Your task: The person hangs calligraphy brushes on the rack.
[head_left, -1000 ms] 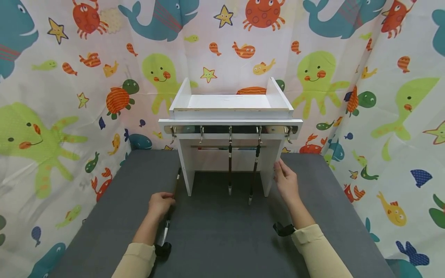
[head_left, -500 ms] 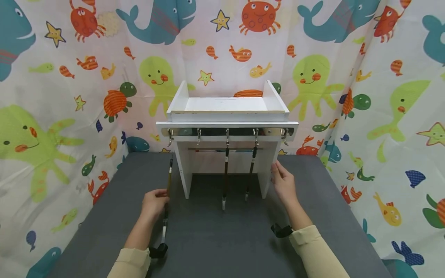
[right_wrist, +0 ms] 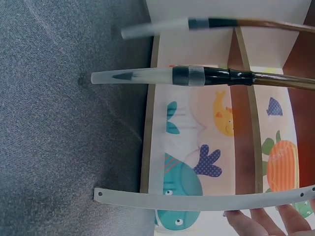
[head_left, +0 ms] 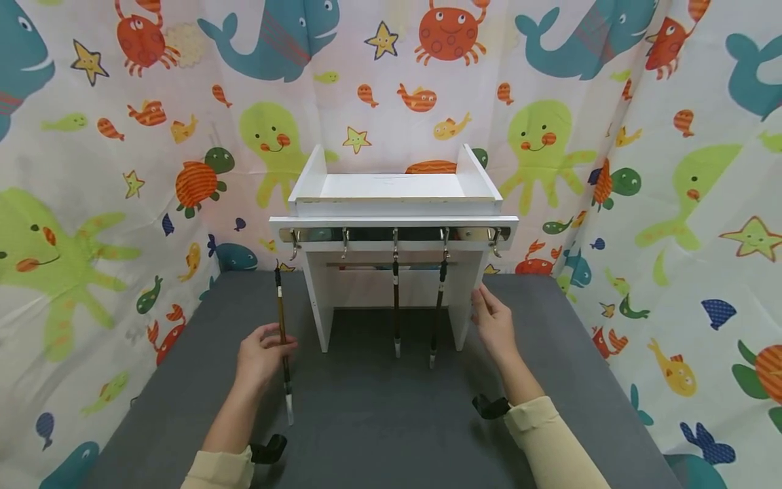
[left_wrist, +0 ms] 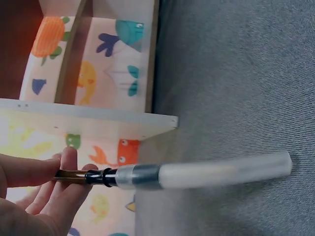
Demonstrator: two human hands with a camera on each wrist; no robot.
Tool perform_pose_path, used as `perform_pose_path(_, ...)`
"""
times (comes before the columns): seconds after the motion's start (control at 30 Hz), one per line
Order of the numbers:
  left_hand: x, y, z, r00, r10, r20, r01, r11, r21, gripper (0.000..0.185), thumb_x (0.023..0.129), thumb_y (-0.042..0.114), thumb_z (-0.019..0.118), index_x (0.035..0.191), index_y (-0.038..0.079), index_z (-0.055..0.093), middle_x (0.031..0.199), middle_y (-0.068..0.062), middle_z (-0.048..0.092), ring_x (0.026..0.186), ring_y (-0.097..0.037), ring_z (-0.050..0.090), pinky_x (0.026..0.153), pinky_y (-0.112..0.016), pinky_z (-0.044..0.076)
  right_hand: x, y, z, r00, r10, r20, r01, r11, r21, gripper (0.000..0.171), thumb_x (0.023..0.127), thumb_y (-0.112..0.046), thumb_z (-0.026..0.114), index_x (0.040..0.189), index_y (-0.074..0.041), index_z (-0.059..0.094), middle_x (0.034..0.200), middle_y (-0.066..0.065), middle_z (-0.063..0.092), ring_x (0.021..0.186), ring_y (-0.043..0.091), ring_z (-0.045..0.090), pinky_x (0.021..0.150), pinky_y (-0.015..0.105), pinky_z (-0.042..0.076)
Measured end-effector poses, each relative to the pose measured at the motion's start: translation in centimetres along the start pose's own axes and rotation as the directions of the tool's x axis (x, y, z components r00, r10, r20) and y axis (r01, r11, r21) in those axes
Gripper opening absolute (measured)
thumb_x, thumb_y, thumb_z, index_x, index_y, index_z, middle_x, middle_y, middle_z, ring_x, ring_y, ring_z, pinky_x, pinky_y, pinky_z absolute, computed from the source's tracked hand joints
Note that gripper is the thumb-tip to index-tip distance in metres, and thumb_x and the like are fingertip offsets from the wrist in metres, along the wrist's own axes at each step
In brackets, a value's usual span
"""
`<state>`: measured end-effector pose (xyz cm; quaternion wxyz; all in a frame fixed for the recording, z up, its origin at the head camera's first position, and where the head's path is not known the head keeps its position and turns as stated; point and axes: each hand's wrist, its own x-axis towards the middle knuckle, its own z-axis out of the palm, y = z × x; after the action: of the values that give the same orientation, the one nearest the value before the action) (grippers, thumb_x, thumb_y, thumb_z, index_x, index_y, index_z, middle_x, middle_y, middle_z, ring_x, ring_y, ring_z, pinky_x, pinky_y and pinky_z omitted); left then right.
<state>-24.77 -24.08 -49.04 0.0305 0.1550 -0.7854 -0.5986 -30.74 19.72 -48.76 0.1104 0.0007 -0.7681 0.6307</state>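
Head view shows the left hand [head_left: 261,356] pinching a calligraphy brush [head_left: 282,339] at mid-shaft, thumb and fingers curled round it. The brush stands nearly upright, clear of the grey mat [head_left: 379,421], its capped tip pointing down just below the hand and its top end reaching up near the leftmost hook [head_left: 294,242] of the white rack [head_left: 394,204]. It sits just left of the rack's left leg [head_left: 322,305], apart from it.

Left wrist view confirms the grip: fingers [left_wrist: 59,167] clasp the dark shaft, and the translucent cap [left_wrist: 221,172] juts out over the mat beside the leg's edge.

Right hand [head_left: 492,324] rests with straight fingers against the outer face of the rack's right leg, holding nothing.

Two more brushes [head_left: 396,305] hang from the middle hooks between the legs, tips above the mat. Open mat lies to the left of the held brush and in front of the rack; the printed curtain [head_left: 91,204] closes in the sides and the back.
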Motion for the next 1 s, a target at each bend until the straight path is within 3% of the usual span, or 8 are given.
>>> perform_pose_path(0.4,-2.0,2.2,-0.4,0.995,0.101,-0.015,-0.101,0.995,-0.001,0.036,0.097,0.004,0.066,0.133,0.008,0.062,0.122,-0.017,0.069,0.092,-0.010,0.073,0.076,-0.028,0.061,-0.3,-0.8,-0.1,1.000,0.018,0.005,-0.018,1.000,0.011,0.062,0.103,-0.049,0.051,0.155,-0.016,0.042,0.158,0.010,0.042,0.142,0.032,0.046,0.105,0.055,0.047)
perform_pose_path(0.63,-3.2,3.6,-0.5,0.983,0.176,-0.045,-0.173,0.983,0.065,0.039,0.095,0.017,0.072,0.133,0.016,0.062,0.119,-0.009,0.072,0.110,-0.025,0.071,0.080,-0.026,0.061,-1.8,-3.4,-0.6,0.999,0.029,0.030,-0.029,0.999,0.022,0.054,0.107,-0.034,0.049,0.155,-0.009,0.039,0.159,0.016,0.040,0.143,0.035,0.043,0.106,0.055,0.046)
perform_pose_path(0.83,-4.4,4.3,0.0,0.954,0.287,-0.091,-0.275,0.952,0.132,0.039,0.094,0.022,0.074,0.132,0.021,0.064,0.117,-0.007,0.074,0.110,-0.025,0.071,0.084,-0.027,0.060,-0.5,-0.8,-0.8,0.999,0.038,0.004,-0.038,0.999,0.029,0.061,0.104,-0.048,0.051,0.155,-0.017,0.041,0.159,0.008,0.040,0.144,0.030,0.043,0.107,0.053,0.046)
perform_pose_path(1.0,-5.6,4.7,0.2,0.924,0.361,-0.128,-0.339,0.926,0.164,0.038,0.092,0.019,0.075,0.129,0.023,0.066,0.113,-0.005,0.076,0.107,-0.020,0.072,0.087,-0.016,0.056,-0.3,-0.1,-0.4,1.000,0.015,0.008,-0.015,1.000,0.006,0.067,0.100,-0.056,0.051,0.155,-0.020,0.041,0.159,0.008,0.042,0.143,0.030,0.045,0.105,0.052,0.048)
